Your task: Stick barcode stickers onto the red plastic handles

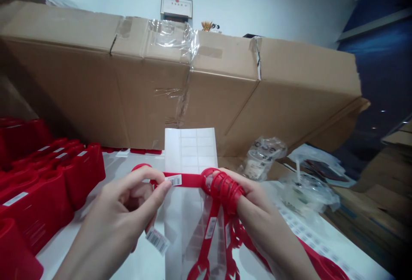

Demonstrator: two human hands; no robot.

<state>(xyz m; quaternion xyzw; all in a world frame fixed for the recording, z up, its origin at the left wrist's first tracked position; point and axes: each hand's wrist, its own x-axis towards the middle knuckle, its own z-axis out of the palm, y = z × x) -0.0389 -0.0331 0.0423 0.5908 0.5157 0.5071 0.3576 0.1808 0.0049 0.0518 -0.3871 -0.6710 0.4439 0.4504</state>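
My left hand (117,213) pinches a small white barcode label (175,180) at thumb and forefinger, against a flat red strap (192,181) stretched sideways between my hands. A second barcode label (157,241) hangs below, at my left fingers. Several red straps with cut-out, ring-like ends (225,190) are bunched over the fingers of my right hand (255,200), which is closed around them. Some straps dangle down, and a barcode label (210,227) shows on one. Behind and under the straps lies a sheet of blank white labels (198,147).
Rolled red pieces with white labels (51,202) stand in rows at the left on the white table (119,168). A large cardboard box (154,91) walls off the back. Plastic-wrapped cups (259,162) and a clear bag (302,194) sit at the right.
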